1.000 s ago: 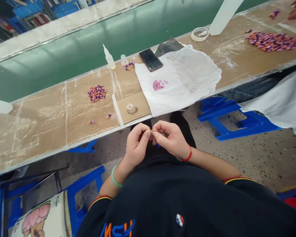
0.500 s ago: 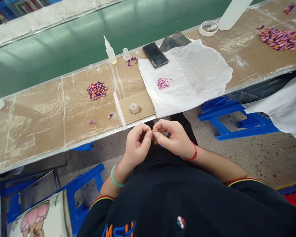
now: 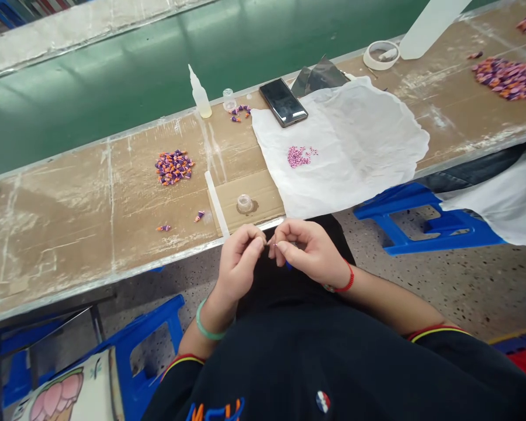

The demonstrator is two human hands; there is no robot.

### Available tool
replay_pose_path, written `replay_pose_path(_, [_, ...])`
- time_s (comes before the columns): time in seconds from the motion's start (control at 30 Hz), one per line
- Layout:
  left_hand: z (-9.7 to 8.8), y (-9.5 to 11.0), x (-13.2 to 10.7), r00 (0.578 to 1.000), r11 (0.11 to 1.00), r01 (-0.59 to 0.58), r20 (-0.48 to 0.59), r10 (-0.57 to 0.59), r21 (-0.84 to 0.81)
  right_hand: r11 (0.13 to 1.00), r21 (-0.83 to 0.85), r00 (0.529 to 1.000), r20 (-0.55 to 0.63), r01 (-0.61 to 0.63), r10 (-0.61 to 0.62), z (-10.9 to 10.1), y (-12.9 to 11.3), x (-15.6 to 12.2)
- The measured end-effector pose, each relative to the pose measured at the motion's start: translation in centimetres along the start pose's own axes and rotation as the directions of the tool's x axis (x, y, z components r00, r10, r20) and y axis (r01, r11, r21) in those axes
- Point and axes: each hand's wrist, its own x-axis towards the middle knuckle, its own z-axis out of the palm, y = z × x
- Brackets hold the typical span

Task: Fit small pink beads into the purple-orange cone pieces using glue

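Note:
My left hand (image 3: pixel 239 263) and my right hand (image 3: pixel 309 251) meet in my lap, just below the workbench edge (image 3: pixel 114 278). Both are pinched, fingertips nearly touching at a tiny item I cannot make out. A bit of blue shows under my right fingers. A green band circles my left wrist, a red cord my right. On the bench ahead lie a pile of purple-and-orange pieces (image 3: pixel 174 167), two stray pieces (image 3: pixel 199 216), a small clear cap (image 3: pixel 244 203) and a white cloth (image 3: pixel 355 146) with pink beads (image 3: pixel 298 156).
A glue bottle (image 3: pixel 200 93), a small clear jar (image 3: pixel 229 99) and a black phone (image 3: pixel 283 102) sit at the bench's far edge beside a green conveyor belt (image 3: pixel 135 76). A tape roll (image 3: pixel 380 54) and a larger purple pile (image 3: pixel 511 77) lie right. Blue stools (image 3: pixel 421 219) stand on the floor.
My hands stay pinched together in my lap. The view has shifted a little, so the bench things sit slightly further right and lower.

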Motion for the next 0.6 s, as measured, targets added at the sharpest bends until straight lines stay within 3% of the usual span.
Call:
replay_pose_path(0.1, [-2.4, 0.1, 0.1, 0.988, 0.996, -0.036, -0.149, 0.049, 0.088, 0.999, -0.032, 1.0, 0.015, 0.002, -0.002, -0.7, -0.2, 0.8])
replay_pose_path(0.23, [-8.8, 1.3, 1.4, 0.96, 0.886, -0.012, -0.242, 0.14, 0.464, 0.976, -0.214, 0.999, 0.035, 0.038, -0.031, -2.5, -0.6, 2.3])
replay_pose_path(0.33, [-14.5, 1.9, 3.8, 0.959, 0.695, 0.068, -0.238, 0.152, 0.716, 0.95, -0.305, 0.997, 0.054, 0.067, -0.053, -3.6, -0.5, 3.5])
replay_pose_path(0.43, [-19.1, 1.5, 7.0, 0.97, 0.516, 0.085, -0.19, 0.153, 0.852, 0.931, -0.357, 0.996, 0.052, 0.082, -0.067, -4.0, -0.2, 4.5])
replay_pose_path(0.5, [-21.0, 0.7, 9.0, 0.981, 0.436, 0.071, -0.143, 0.133, 0.897, 0.923, -0.378, 0.997, 0.043, 0.072, -0.061, -3.9, 0.0, 4.9])
replay_pose_path(0.6, [-22.4, -0.6, 11.3, 0.992, 0.371, 0.036, -0.077, 0.096, 0.928, 0.918, -0.392, 0.998, 0.041, 0.064, -0.052, -3.7, 0.4, 5.2])
